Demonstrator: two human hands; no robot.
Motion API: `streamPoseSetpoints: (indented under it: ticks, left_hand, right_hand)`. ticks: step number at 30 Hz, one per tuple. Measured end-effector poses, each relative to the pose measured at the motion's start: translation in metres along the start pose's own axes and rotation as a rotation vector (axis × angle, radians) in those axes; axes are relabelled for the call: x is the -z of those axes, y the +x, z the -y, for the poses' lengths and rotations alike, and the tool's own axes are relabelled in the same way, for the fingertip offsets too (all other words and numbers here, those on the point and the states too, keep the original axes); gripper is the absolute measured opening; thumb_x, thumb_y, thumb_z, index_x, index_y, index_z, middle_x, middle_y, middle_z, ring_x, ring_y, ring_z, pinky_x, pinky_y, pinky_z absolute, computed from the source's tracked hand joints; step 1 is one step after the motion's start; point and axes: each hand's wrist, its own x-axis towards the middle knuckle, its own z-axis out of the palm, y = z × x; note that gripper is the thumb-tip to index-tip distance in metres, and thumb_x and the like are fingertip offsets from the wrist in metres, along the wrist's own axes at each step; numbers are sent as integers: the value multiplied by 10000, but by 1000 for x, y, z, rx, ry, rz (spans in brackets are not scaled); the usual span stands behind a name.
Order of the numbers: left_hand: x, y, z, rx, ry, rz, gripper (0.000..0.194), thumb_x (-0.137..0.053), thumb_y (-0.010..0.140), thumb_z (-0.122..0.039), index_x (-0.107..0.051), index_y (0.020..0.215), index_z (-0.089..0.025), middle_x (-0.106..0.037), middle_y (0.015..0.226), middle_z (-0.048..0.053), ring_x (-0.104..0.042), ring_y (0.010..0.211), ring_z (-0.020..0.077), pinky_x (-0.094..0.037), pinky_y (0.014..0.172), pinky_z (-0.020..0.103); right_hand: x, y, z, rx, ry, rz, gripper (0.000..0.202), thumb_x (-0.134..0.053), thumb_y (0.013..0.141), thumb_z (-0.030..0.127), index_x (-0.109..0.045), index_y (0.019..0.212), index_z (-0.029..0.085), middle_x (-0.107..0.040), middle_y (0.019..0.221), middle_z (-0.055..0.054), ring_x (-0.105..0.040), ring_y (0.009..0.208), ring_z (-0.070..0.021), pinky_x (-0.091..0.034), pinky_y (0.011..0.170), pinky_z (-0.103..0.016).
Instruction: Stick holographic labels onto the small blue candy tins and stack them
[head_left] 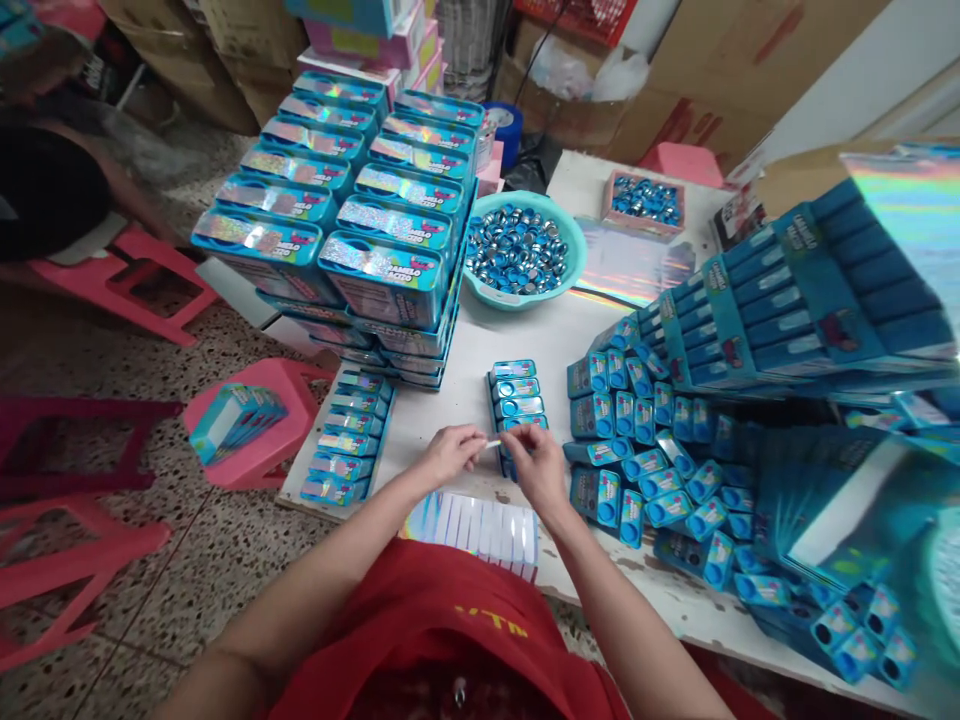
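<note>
Both my hands meet over the near end of a row of small blue boxes in the middle of the table. Fingertips of my left hand pinch one end of a small whitish strip. My right hand has its thumb and fingers closed at the strip's other end, partly hiding the boxes under it. Just in front of my body lies a shiny sheet with pale strips. Another row of blue boxes stands to the left.
Stacked blue display boxes rise at the back left. A turquoise basin holds round metal caps. Many small boxes and tall stacks crowd the right. Pink stools stand left, near a person.
</note>
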Motion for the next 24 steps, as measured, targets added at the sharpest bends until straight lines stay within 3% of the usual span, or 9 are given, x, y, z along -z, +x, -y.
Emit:
streamPoseSetpoints:
  ticks: [4,10,14,16,19,21,24]
  left_hand:
    - [9,48,-20,-143,113,-115,186,-442,781,-279,-513,926,-187,-480,551,-74,-468,505,90,-365,510,196]
    - [8,86,-25,-128,271,-214,159,-379,774,-138,-447,900,-209,-458,552,-79,-454,536,104,-353,556,210]
    - [-5,94,-19,-22,195,-270,139,-387,803,-162,-399,933,-209,-480,594,-71,-491,557,103,-391,567,205]
    - [-14,96,-16,125,166,-284,168,-375,838,-216,-373,1005,-212,-525,638,-59,-512,531,106,-405,532,207]
    - [-26,98,-15,334,323,-269,229,-346,871,-272,-359,1088,-197,-618,757,4,-574,566,133,-432,533,233]
    - [-25,96,-15,364,449,-256,246,-368,866,-270,-391,1096,-184,-651,872,57,-620,702,169,-454,610,263]
    - [-11,81,-12,272,672,-150,250,-399,852,-284,-472,1070,-186,-643,1014,95,-607,915,224,-451,735,315]
  right_hand:
    - [-3,45,-6,-4,-128,-206,173,-625,720,358,-678,718,194,-571,930,-77,-500,968,-239,-366,892,-389]
    - [-10,81,-15,-133,-81,-251,149,-604,683,294,-667,702,162,-581,982,-95,-518,975,-218,-370,895,-335]
    - [-13,84,-20,-229,-71,-284,189,-622,646,315,-626,764,167,-622,907,-68,-559,871,-204,-405,806,-307]
    - [-14,84,-20,-291,-84,-320,309,-658,607,335,-586,855,165,-626,869,-55,-567,775,-196,-416,735,-300]
    - [-13,86,-22,-283,-143,-324,347,-648,608,347,-546,891,176,-618,827,-36,-556,711,-192,-410,690,-298]
    - [-11,89,-25,-255,-153,-316,251,-594,648,326,-543,851,186,-613,805,-28,-552,704,-189,-408,701,-302]
    - [-4,92,-26,-241,-91,-288,143,-517,703,275,-545,805,178,-611,787,-40,-560,729,-191,-420,734,-320]
